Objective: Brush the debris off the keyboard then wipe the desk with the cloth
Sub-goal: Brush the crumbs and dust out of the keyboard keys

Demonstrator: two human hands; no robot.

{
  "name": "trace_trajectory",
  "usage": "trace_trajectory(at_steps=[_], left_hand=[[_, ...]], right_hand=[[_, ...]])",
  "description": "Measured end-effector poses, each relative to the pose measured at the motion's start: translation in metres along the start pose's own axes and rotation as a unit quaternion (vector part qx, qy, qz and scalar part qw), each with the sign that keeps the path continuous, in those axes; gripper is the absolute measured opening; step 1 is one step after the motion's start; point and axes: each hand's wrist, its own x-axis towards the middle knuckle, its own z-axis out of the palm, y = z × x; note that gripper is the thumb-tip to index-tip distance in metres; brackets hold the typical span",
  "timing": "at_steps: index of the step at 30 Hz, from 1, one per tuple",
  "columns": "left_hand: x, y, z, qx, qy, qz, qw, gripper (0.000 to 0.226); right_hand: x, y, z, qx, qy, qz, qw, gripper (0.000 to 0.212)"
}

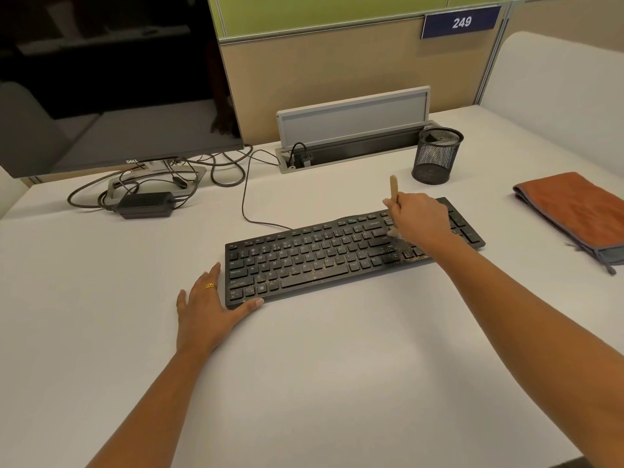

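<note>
While the left hand point(206, 310) rests flat, grip spread, against the keyboard point(304, 265) corner, the right hand point(420, 219) pinches a brush point(393, 186) in its grip, bristles near debris point(400, 256) on the keys.

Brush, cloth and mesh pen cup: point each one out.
brush point(394, 188), head view, wooden handle end.
cloth point(574, 206), head view, orange top face.
mesh pen cup point(435, 160), head view, side wall.

light: soft, even, warm | shadows: faint | edges: wide-angle bowing | focus: sharp
</note>
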Motion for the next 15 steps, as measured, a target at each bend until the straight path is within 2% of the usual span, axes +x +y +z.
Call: trace_trajectory(at_steps=[2,3,5,7,9,10,13,15], left_hand=[[0.000,0.000,0.000,0.000,0.000,0.000,1.000,0.118],[-0.001,0.000,0.000,0.000,-0.001,-0.001,1.000,0.118],[0.000,0.000,-0.001,0.000,-0.002,-0.001,1.000,0.118],[0.000,0.001,-0.001,-0.001,-0.002,0.001,1.000,0.117],[0.000,0.000,0.000,-0.001,-0.001,0.000,1.000,0.118],[0.000,0.000,0.000,0.001,-0.001,0.000,1.000,0.118],[0.000,0.000,0.001,0.003,0.001,0.000,1.000,0.118],[0.000,0.000,0.000,0.004,0.001,0.000,1.000,0.118]], right_hand=[[-0.001,-0.003,0.002,0.032,0.019,0.007,0.999,0.045],[-0.001,-0.004,0.002,0.088,0.020,0.012,0.996,0.045],[-0.002,-0.007,0.002,0.259,-0.023,0.018,0.965,0.043],[-0.005,-0.008,0.001,0.337,-0.084,-0.002,0.938,0.040],[-0.007,-0.005,0.002,0.282,-0.124,-0.028,0.951,0.039],[-0.007,-0.002,0.002,0.230,-0.118,-0.029,0.965,0.039],[-0.004,0.008,0.000,0.063,-0.037,-0.011,0.997,0.042],[-0.002,0.015,0.000,0.047,0.007,-0.005,0.999,0.043]])
